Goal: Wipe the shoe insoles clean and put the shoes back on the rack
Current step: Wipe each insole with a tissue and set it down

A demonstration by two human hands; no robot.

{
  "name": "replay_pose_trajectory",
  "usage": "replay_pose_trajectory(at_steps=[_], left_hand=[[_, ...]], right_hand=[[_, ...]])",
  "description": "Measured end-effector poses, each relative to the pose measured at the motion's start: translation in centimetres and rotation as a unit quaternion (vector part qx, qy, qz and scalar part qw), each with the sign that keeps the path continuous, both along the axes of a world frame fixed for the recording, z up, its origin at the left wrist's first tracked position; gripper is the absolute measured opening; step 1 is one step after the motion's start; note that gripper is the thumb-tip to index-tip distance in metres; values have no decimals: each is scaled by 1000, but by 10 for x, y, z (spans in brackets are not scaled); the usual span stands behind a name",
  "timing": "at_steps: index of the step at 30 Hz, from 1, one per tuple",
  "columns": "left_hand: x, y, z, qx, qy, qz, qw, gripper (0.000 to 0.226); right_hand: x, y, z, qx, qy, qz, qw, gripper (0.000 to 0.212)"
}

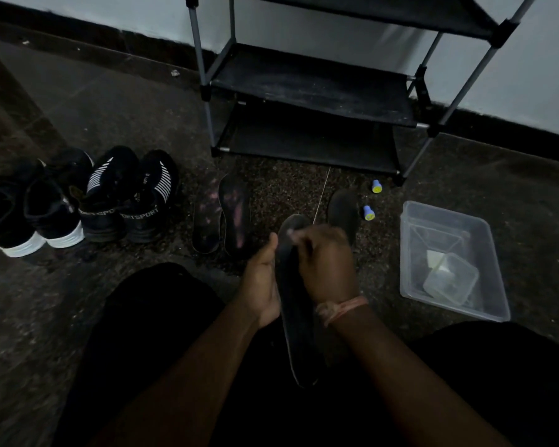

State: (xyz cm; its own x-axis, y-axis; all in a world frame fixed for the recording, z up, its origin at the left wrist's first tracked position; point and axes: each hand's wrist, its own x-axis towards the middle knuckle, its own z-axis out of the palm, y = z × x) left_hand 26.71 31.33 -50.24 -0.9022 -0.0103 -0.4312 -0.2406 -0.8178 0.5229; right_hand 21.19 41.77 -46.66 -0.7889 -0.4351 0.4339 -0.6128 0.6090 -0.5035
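While the left hand (262, 279) grips a long, dark, worn insole (296, 317) by its edge, the right hand (326, 262), fingers curled, presses on its toe end.

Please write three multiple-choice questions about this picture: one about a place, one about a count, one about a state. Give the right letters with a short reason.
1. Where is the clear plastic tub?
A. On the rack
B. On the floor, right of the person
C. On the person's lap

2. How many dark insoles lie on the floor, not held?
A. One
B. Three
C. Five

3. What state are the black metal-framed shoe rack shelves in?
A. Bare of shoes
B. Full of shoes
C. Folded flat

Answers: 1 B, it sits on the floor at the right. 2 B, two lie side by side, one farther right. 3 A, the black shoes stand on the floor.
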Motion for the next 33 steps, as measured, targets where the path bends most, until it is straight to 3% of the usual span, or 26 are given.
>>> replay_pose_trajectory(at_steps=[3, 8, 12, 17, 21, 28, 33], left_hand=[[1, 7, 2, 1, -13, -29, 999, 59], [0, -3, 0, -3, 7, 6, 1000, 57], [0, 6, 1, 0, -6, -40, 999, 58], [-1, 1, -4, -19, -6, -13, 1000, 57], [0, 7, -3, -28, -12, -62, 998, 61], [-1, -5, -6, -34, -19, -1, 999, 68], [-3, 0, -3, -25, -29, -24, 999, 63]], right_hand=[[-12, 13, 7, -6, 24, -72, 997, 15], [19, -6, -1, 15, -29, 58, 998, 14], [-19, 12, 2, -53, -7, -84, 995, 12], [11, -1, -2, -10, 3, 45, 999, 12], [-14, 7, -4, -65, -10, -64, 996, 13], [21, -9, -2, 2, -67, 39, 997, 14], [-10, 5, -5, 13, -17, -53, 998, 12]])
